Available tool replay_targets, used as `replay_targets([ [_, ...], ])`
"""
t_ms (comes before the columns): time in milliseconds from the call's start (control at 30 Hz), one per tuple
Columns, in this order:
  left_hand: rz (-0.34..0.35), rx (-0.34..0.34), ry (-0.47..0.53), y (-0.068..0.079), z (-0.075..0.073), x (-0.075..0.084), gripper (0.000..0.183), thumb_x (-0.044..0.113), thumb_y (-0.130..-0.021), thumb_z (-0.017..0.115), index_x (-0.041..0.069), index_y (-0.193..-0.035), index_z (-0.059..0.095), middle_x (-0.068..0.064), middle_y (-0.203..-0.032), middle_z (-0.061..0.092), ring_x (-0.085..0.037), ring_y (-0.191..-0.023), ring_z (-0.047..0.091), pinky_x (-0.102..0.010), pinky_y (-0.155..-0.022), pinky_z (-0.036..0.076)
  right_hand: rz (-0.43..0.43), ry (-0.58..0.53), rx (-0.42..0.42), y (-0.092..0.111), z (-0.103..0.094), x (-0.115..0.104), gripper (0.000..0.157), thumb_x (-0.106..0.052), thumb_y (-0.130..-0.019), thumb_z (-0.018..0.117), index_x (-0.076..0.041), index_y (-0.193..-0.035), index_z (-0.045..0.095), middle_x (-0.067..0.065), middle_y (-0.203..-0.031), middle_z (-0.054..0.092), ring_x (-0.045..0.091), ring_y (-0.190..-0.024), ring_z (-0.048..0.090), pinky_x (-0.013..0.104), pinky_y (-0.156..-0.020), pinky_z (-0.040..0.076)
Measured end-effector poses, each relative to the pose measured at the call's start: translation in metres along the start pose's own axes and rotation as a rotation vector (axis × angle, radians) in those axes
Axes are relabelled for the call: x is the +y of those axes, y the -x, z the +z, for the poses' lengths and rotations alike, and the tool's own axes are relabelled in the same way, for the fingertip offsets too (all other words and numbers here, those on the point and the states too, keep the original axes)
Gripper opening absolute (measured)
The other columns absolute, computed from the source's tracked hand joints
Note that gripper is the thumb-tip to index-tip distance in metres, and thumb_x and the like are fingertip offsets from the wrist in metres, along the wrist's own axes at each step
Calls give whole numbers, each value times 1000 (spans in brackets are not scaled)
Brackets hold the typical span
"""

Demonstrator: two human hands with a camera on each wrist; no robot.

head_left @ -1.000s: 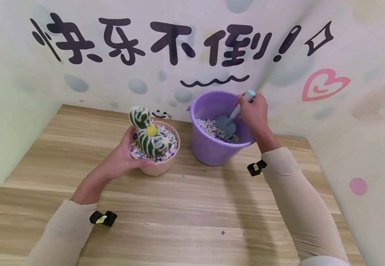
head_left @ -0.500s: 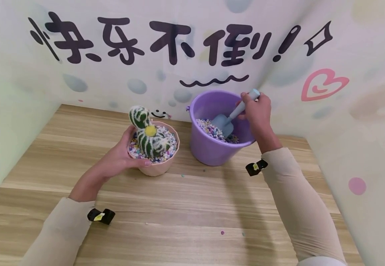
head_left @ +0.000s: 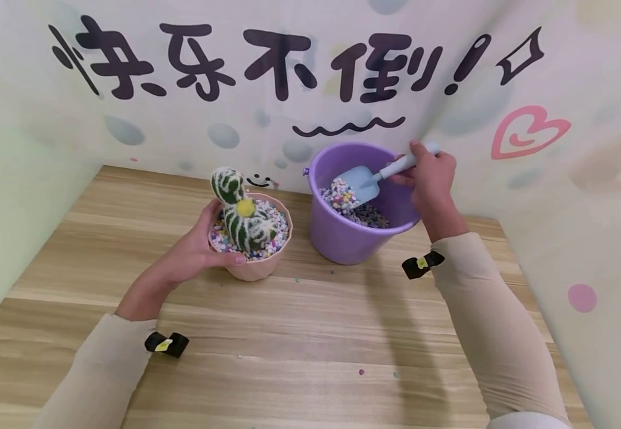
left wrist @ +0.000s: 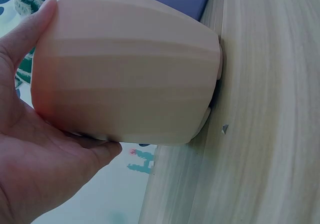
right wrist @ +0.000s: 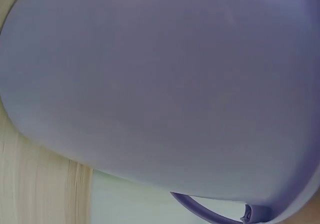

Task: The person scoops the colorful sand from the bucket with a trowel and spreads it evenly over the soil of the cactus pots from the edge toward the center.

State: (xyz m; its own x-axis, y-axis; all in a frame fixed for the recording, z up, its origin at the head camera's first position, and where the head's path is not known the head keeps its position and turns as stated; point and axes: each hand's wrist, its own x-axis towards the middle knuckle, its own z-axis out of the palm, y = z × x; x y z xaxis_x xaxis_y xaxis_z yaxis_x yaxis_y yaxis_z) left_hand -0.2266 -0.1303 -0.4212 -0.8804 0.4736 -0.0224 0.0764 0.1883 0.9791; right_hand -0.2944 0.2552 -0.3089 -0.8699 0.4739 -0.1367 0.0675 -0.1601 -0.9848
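Observation:
My left hand [head_left: 195,253] grips a pale pink pot [left wrist: 130,73] by its side, thumb near the rim. In the pot a green-and-white cactus [head_left: 243,229] with a yellow flower stands among multicoloured pebbles [head_left: 270,223]. To its right is a purple bucket [head_left: 342,241], partly filled with similar pebbles [head_left: 372,215]. My right hand [head_left: 432,179] holds the handle of a light blue shovel [head_left: 361,182] over the bucket's right rim. A heap of pebbles lies on its blade, inside the bucket. The right wrist view shows mostly the bucket's outer wall [right wrist: 160,93].
Both containers stand on a wooden table [head_left: 278,333], close to a printed backdrop [head_left: 257,131]. A few stray pebbles, among them a magenta one [head_left: 361,372], lie on the table. The bucket's handle [right wrist: 205,211] hangs at its side.
My right hand has moved right and tipped the shovel flatter. Its blade has come up out of the bucket's pebbles with a load on it. My left hand stays on the pot.

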Motion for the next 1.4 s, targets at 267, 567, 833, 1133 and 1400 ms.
replay_targets([
  [267,-9,-14,-14,-5,1,0,118,15,-79,80,19,-156,-10,-11,-163,0,-33,-147,10,-53,-119,7,68,-167,36,-2,-13,-5,29,-21,-93,67,-5,-109,49,15,-80,70,24,-63,71,33,-54,58],
  [567,2,-36,-28,-8,1,1,118,13,-78,80,17,-156,-9,-13,-162,2,-34,-147,10,-54,-119,7,80,-272,34,3,-21,-8,34,-20,-91,69,-2,-114,54,16,-79,71,27,-68,73,36,-59,59],
  [833,2,-60,-34,-8,-6,2,118,12,-78,79,15,-156,-10,-13,-163,0,-35,-148,8,-55,-119,6,90,-340,-25,14,-8,-17,31,-16,-91,69,-1,-115,57,16,-77,69,29,-67,72,41,-60,59],
  [1133,-14,-93,21,-7,-16,1,112,7,-79,76,11,-155,-6,-13,-161,4,-32,-147,9,-55,-118,8,73,-268,-113,32,23,-23,32,-19,-90,70,1,-111,57,16,-77,71,26,-65,72,37,-55,58],
  [1400,-13,-110,40,-9,-15,0,111,6,-79,75,11,-155,-6,-15,-160,6,-34,-146,11,-56,-118,9,64,-212,-150,44,40,-24,26,-19,-90,70,-2,-105,57,15,-82,71,26,-70,73,37,-58,59],
])
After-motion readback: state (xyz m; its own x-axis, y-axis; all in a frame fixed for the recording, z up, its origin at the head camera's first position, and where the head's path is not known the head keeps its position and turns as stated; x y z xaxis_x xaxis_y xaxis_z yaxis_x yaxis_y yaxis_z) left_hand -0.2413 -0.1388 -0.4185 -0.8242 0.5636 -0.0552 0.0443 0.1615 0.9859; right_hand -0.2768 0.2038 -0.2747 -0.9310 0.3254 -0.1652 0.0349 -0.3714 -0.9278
